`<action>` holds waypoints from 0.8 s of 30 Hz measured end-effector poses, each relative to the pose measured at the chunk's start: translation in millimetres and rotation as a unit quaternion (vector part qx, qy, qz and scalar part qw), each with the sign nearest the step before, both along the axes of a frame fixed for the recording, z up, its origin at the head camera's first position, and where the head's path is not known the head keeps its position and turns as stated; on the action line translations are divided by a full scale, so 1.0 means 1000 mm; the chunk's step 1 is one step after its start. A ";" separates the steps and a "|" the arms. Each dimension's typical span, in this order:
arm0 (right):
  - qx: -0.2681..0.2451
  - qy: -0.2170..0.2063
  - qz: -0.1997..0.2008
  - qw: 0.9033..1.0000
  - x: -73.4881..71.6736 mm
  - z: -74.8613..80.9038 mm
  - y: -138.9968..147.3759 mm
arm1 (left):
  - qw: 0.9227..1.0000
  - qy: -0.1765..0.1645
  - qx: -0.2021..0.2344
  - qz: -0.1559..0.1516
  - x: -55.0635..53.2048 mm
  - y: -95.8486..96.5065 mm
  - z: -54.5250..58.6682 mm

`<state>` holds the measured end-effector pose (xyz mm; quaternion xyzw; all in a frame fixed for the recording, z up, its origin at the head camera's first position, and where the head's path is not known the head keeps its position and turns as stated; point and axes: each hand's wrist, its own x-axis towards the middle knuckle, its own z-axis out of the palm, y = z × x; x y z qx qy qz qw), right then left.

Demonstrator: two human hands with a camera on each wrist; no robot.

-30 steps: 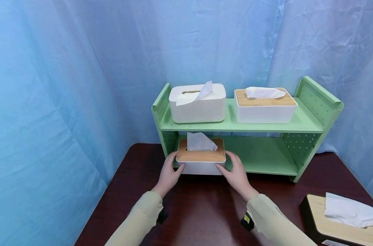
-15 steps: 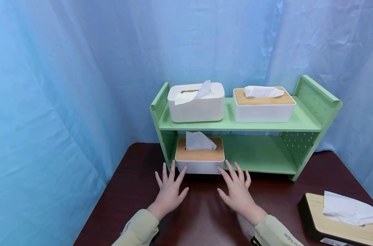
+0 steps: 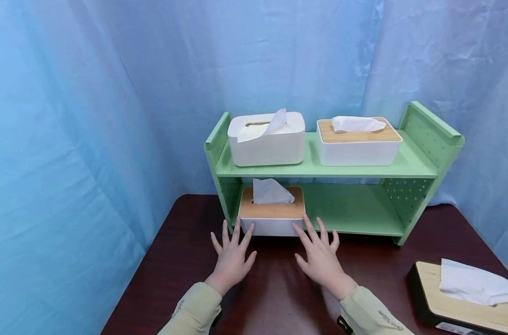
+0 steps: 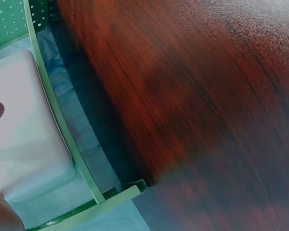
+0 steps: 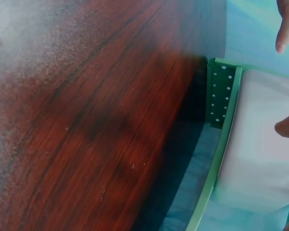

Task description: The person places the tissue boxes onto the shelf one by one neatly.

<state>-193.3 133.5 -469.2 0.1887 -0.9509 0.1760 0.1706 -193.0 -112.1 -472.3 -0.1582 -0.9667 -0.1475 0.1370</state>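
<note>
A tissue box with white sides and a wooden lid (image 3: 272,212) sits at the left of the green rack's (image 3: 362,204) lower shelf, a tissue standing up from its slot. My left hand (image 3: 230,263) is at its front left corner, fingers straight and spread. At the front right corner is my right hand (image 3: 321,260), fingers likewise spread. Fingertips of both hands overlap the white front; whether they touch it I cannot tell. In the wrist views the white front (image 4: 31,139) shows near the shelf's green edge, and only a few fingers appear.
On the upper shelf stand an all-white tissue box (image 3: 266,146) at left and a wooden-lidded white one (image 3: 360,153) at right. A black tissue box with a pale wooden lid (image 3: 467,302) lies on the dark table (image 3: 274,293) at front right. Blue curtains (image 3: 174,83) hang behind.
Both hands have let go of the box's sides and drawn back, fingers spreading out. Since half a second ago the right hand has shifted slightly left. The box looks unmoved on the shelf.
</note>
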 end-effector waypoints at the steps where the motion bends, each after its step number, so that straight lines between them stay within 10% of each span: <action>1: 0.002 0.003 0.000 1.000 0.000 0.000 0.000 | 1.000 0.001 0.000 0.000 0.000 0.000 0.000; 24: 0.022 -0.001 -0.007 1.000 -0.012 0.001 -0.003 | 0.999 0.009 -0.025 0.029 -0.012 0.000 0.005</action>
